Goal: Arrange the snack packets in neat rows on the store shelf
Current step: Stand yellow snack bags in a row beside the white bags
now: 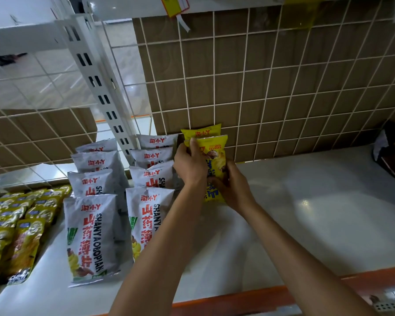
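Yellow packets: I've got the glossy yellow plastic snack packet (214, 153) at mid-view, upright on the white shelf board (306, 213). A second yellow packet (202, 131) stands just behind it at 12 o'clock, against the white wire grid back (260, 87).
Left hand: my left hand (189, 165) grips the front packet's upper left edge, thumb laid over its top.
Right hand: my right hand (232, 184) has its fingers curled round the packet's lower right side.
Neighbours at 9 o'clock: two rows of silver-grey foil packets with red lettering, the nearer row (149, 213) just beside my left hand, the farther row (90, 236) left of it. Both run front to back.
At 8 o'clock: small green-and-gold foil packets (21, 224), tightly stacked, on the next shelf bay.
At 3 o'clock: dark packet with yellow print (392, 156), well apart from my hands.
At 10 o'clock: white slotted metal upright (100, 87), which splits the two silver rows at the back.
At 12 o'clock: yellow price tag (172, 5), hanging from the shelf above.
At 6 o'clock: orange shelf front strip (237, 299).
In the way: my left forearm covers the silver row's right edge.
Hard to tell: hands hide the front packet's middle, so the piece below them may be another packet. Dark packet and tag are cropped. Small print is unreadable.
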